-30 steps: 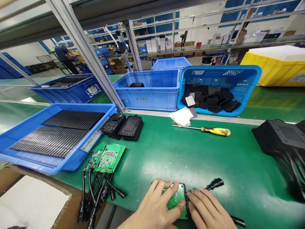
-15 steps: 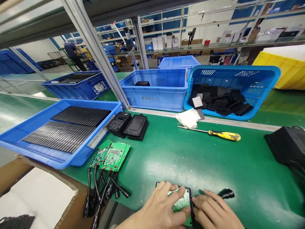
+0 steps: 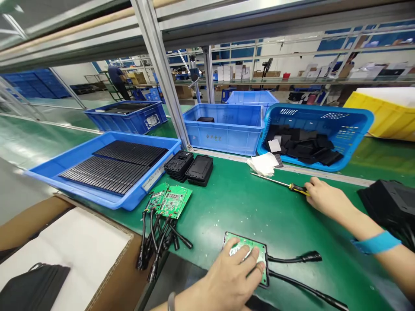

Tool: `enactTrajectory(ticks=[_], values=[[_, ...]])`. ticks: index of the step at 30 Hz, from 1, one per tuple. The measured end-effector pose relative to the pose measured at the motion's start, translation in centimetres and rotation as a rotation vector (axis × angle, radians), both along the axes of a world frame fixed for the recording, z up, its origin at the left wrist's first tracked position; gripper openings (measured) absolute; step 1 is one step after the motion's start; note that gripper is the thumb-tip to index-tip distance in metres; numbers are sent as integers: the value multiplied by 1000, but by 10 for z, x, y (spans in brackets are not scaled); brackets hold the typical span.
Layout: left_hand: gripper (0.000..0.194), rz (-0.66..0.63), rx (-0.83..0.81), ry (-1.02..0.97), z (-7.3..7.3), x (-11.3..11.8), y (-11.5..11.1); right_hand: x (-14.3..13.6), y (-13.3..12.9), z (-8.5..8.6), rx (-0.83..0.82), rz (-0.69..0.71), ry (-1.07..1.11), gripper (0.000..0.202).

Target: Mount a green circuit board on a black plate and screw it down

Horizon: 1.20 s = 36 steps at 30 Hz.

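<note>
My left hand [image 3: 235, 270] lies with fingers spread over a green circuit board [image 3: 232, 238], pressing it in a black case [image 3: 267, 276] near the table's front edge. Two black cables with connectors [image 3: 309, 257] run out of the case's right side. Farther back on the right, my right hand [image 3: 326, 198] has its fingers closed around the handle of a yellow and black screwdriver [image 3: 275, 180]. The screwdriver lies along the table, its shaft pointing left toward a white cloth or paper [image 3: 262, 164]. The hand hides most of its handle.
Left of my hands lie green circuit boards [image 3: 177, 201] with black cables. Black case halves [image 3: 200, 169] sit behind them, beside a blue tray [image 3: 42, 169] of ribbed black pieces. A blue basket [image 3: 356, 125] of black pieces stands at the back. Black devices [image 3: 389, 201] are stacked right.
My right hand has left the case and moved back and right onto the screwdriver handle. The left hand stays on the board. The case's cables now show, and the view has shifted.
</note>
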State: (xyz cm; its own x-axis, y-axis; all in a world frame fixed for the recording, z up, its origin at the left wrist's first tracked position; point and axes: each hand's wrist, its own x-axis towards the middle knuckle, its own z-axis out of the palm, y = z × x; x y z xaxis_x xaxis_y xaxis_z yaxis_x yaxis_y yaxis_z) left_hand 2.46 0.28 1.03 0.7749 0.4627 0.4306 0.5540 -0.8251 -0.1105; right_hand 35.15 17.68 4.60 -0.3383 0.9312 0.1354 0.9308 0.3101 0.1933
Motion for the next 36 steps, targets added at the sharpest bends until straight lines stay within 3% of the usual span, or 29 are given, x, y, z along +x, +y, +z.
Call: enactTrajectory(ticks=[3,6,8,11,13,15,20,28,34,36], values=[[30,143,317,-64,-17,18,-12,-10,-18,13,-67,23,83,6],[11,308,531,-220,-28,38,-16,-29,-45,26,-114,51,200,12],[11,352,564,-271,-31,45,-15,-46,-67,36,-123,74,428,20],[10,351,533,-302,-32,47,-15,-76,-98,54,-84,59,973,29],[9,345,502,-318,-32,46,-16,-97,-113,62,-17,27,1121,24],[6,350,487,-326,-34,45,-17,-118,-123,62,73,60,1082,19],[11,389,506,-394,-37,50,-17,-156,-123,39,103,360,931,23],[14,421,553,-515,-45,57,-13,-183,-118,24,68,495,966,12],[13,406,558,-517,-52,58,-14,-191,-128,32,25,505,1008,9],[18,403,529,-493,-57,59,-17,-190,-138,35,-27,614,1038,8]])
